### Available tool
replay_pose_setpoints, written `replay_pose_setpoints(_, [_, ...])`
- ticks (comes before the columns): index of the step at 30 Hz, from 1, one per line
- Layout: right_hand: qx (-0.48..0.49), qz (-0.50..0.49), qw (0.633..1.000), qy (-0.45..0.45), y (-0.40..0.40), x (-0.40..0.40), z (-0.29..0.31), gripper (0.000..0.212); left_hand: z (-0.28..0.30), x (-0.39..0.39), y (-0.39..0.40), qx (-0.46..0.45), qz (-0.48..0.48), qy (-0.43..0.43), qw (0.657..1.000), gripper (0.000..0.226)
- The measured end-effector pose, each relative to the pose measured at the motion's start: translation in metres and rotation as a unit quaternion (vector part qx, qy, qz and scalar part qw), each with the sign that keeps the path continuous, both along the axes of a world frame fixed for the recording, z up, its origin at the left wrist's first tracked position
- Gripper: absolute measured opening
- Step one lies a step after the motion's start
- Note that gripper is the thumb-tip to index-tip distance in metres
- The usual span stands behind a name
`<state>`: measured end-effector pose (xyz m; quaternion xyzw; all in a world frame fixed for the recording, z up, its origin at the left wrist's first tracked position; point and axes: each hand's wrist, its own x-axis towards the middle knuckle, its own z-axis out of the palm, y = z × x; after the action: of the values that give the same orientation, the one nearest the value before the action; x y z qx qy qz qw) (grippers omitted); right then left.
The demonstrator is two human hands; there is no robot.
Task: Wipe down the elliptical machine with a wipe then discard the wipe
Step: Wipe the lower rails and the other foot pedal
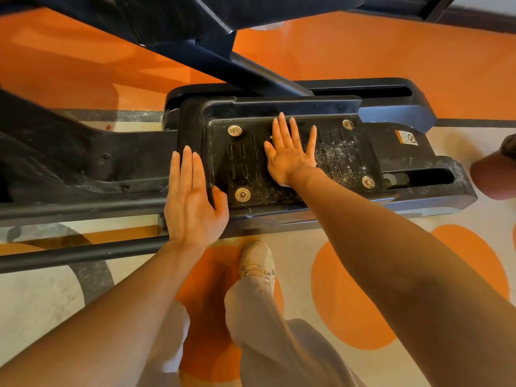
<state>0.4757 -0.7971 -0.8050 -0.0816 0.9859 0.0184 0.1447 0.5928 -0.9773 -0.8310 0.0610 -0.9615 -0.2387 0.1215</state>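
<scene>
Head view: the wipe (284,185) is all but hidden, only a sliver of white peeks out under the heel of the right hand (289,157), with maybe another fleck by the thumb side; it lies pressed flat on the elliptical's foot pedal (245,166). Right hand's fingers are straight and spread, palm down, pressing the wipe rather than curling round it. The pedal's long axis runs left-right across the view, and the fingers point across it toward the far raised lip (279,107). The dusty white speckle (339,157) sits just right of that hand, toward the bolt (368,181) at the near-right corner, so my read is the next stroke wants to go rightward along the long axis, and the right hand is the one already on it. Left hand (192,202) rests flat on the pedal's left raised edge, fingers straight and together, thumb hooked over the inner rim, looks like bracing only, holding nothing. Three more bolts at the other corners. Rail (83,250) runs off left below it. Beyond that: orange-and-cream patterned floor (363,303), the person's light shoe (258,261) and trouser leg just below the pedal. Discard step not yet reached, no bin in view.
</scene>
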Motion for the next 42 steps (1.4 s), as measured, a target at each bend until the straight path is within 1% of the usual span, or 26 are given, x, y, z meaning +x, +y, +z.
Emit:
replay_pose_setpoints(4, [-0.003, 0.005, 1.000, -0.007, 0.005, 0.010, 0.000, 0.063, 0.001, 0.000, 0.000, 0.002, 0.003, -0.006, 1.000, 0.070])
replay_pose_setpoints(11, [0.008, 0.003, 0.996, -0.092, 0.019, 0.034, 0.010, 0.066, 0.002, 0.001, 0.001, 0.005, -0.002, -0.002, 1.000, 0.070])
replay_pose_setpoints(14, [0.024, 0.006, 0.997, -0.078, 0.016, 0.031, 0.008, 0.069, 0.001, 0.000, 0.000, 0.009, 0.000, 0.003, 1.000, 0.070])
replay_pose_setpoints(18, [0.044, 0.004, 0.998, -0.036, 0.011, 0.011, 0.007, 0.071, 0.000, 0.001, 0.001, 0.010, 0.001, 0.009, 1.000, 0.071])
replay_pose_setpoints(21, [0.048, 0.001, 0.998, -0.028, 0.007, 0.000, 0.007, 0.074, -0.001, 0.000, 0.000, 0.007, 0.001, 0.012, 1.000, 0.071])
replay_pose_setpoints(24, [0.044, 0.012, 0.999, -0.026, 0.014, 0.008, 0.006, 0.076, 0.001, 0.001, 0.001, 0.007, -0.001, 0.007, 1.000, 0.072])
replay_pose_setpoints(27, [0.030, 0.019, 0.998, -0.054, 0.025, 0.024, 0.009, 0.073, 0.001, 0.000, -0.001, 0.006, -0.001, 0.006, 1.000, 0.072])
replay_pose_setpoints(29, [0.013, 0.000, 0.996, -0.087, 0.031, 0.035, 0.012, 0.070, 0.001, 0.001, 0.000, 0.008, -0.004, 0.002, 1.000, 0.072])
replay_pose_setpoints(31, [0.002, -0.009, 0.995, -0.097, 0.034, 0.038, 0.012, 0.069, 0.001, 0.001, 0.001, 0.011, -0.004, 0.000, 1.000, 0.072])
replay_pose_setpoints(35, [0.008, -0.006, 0.998, -0.064, 0.032, 0.028, 0.005, 0.069, 0.002, 0.001, 0.002, 0.014, -0.004, 0.001, 1.000, 0.071])
replay_pose_setpoints(38, [-0.008, -0.021, 0.999, -0.026, 0.028, 0.014, 0.001, 0.070, 0.001, 0.000, 0.001, 0.011, -0.001, 0.003, 1.000, 0.071])
replay_pose_setpoints(42, [-0.009, -0.028, 1.000, -0.002, 0.025, 0.003, -0.002, 0.070, 0.000, 0.000, 0.000, 0.005, 0.000, 0.004, 1.000, 0.072])
